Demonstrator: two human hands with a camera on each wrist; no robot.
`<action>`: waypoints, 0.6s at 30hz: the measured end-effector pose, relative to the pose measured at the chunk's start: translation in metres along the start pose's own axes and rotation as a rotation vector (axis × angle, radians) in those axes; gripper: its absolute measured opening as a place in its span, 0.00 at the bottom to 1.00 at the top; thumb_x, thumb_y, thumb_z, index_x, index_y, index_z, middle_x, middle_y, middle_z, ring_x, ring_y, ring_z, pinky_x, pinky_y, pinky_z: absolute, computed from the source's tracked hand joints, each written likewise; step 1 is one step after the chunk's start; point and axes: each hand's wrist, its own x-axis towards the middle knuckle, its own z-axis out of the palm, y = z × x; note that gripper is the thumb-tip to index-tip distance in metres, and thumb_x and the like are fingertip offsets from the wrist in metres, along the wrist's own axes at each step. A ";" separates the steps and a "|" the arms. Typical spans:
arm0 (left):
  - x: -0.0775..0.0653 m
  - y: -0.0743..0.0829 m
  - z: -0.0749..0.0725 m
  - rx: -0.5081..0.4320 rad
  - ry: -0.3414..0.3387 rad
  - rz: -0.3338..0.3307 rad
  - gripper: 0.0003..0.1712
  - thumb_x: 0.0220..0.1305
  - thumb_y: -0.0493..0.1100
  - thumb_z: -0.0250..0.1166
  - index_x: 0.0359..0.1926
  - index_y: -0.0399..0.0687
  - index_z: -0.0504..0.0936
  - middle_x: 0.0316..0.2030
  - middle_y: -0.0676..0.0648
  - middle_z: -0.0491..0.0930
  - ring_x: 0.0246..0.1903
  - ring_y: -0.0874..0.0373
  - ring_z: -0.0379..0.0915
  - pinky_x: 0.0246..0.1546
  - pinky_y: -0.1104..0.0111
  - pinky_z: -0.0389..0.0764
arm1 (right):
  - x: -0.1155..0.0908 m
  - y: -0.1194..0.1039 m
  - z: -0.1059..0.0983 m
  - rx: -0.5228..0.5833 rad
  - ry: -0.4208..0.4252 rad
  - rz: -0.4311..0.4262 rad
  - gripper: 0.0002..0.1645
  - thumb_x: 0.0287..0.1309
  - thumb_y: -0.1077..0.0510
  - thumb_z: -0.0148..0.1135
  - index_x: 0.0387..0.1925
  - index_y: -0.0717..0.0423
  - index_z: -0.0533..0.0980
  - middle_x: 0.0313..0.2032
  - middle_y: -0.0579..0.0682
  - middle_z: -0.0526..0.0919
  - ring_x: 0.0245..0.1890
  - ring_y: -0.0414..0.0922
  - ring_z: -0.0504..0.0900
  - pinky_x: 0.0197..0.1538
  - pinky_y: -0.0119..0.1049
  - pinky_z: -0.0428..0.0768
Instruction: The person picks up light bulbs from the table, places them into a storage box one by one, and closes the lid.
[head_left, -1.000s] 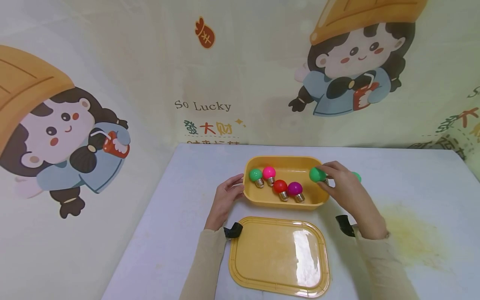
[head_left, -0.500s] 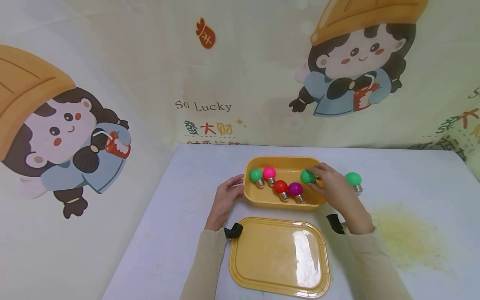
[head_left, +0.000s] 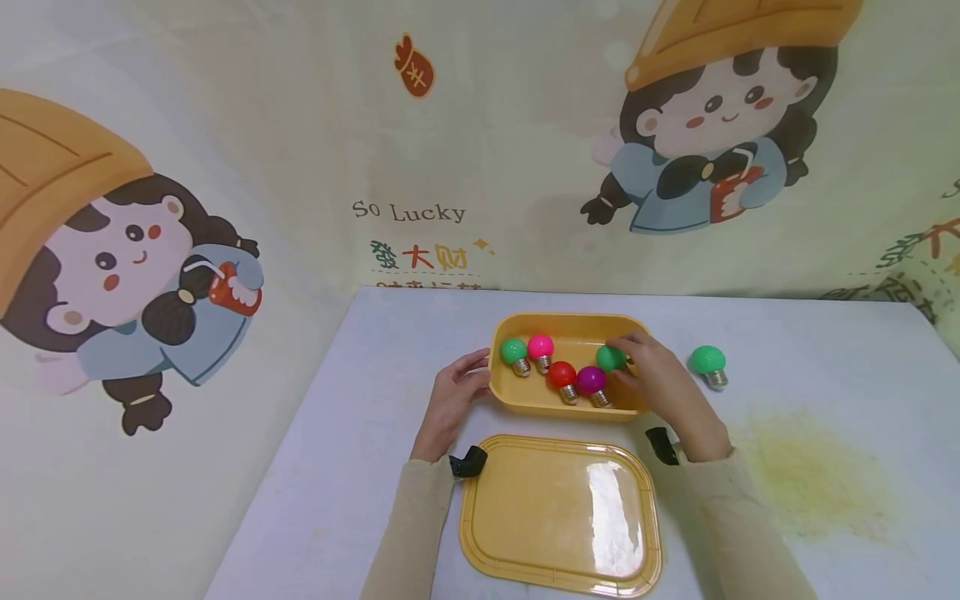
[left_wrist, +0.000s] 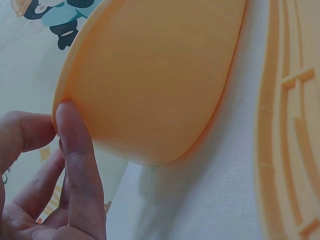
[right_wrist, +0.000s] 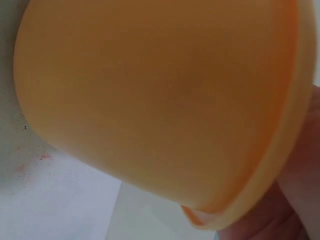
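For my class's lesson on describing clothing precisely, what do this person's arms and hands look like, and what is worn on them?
Both the left hand and right hand are ungloved. The left sleeve and right sleeve are long, plain beige, ending near the wrists. A small, curved black piece shows at each wrist. No cables are visible.

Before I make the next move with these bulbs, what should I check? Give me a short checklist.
1. Left hand steadying the yellow container: ok, it pinches the rim.
2. Right hand holding a green bulb inside the container: ok.
3. Held bulb clear of the purple bulb: cannot tell, they look close.
4. No bulb outside: not ok, a second green bulb lies on the table at right.
5. Yellow lid apart from the container: ok.
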 end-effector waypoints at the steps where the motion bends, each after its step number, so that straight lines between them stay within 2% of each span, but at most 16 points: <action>1: 0.000 0.000 0.000 0.001 0.000 0.000 0.23 0.67 0.37 0.63 0.63 0.44 0.77 0.57 0.39 0.77 0.48 0.51 0.80 0.43 0.70 0.85 | 0.000 0.000 0.001 -0.005 -0.002 0.002 0.26 0.49 0.69 0.74 0.51 0.72 0.78 0.47 0.67 0.79 0.46 0.62 0.81 0.52 0.56 0.81; 11: 0.000 0.000 0.000 -0.008 0.012 -0.019 0.22 0.67 0.37 0.64 0.61 0.47 0.78 0.56 0.40 0.77 0.47 0.50 0.80 0.42 0.69 0.85 | 0.003 -0.002 0.006 -0.013 -0.046 0.057 0.25 0.49 0.71 0.73 0.51 0.71 0.78 0.47 0.67 0.78 0.46 0.62 0.81 0.52 0.56 0.81; 18: 0.001 -0.001 0.000 -0.010 0.016 -0.021 0.22 0.67 0.36 0.63 0.62 0.46 0.78 0.56 0.40 0.78 0.45 0.52 0.80 0.42 0.70 0.85 | 0.006 -0.002 0.008 -0.020 -0.058 0.048 0.23 0.48 0.71 0.74 0.49 0.70 0.79 0.44 0.65 0.79 0.44 0.60 0.81 0.51 0.55 0.82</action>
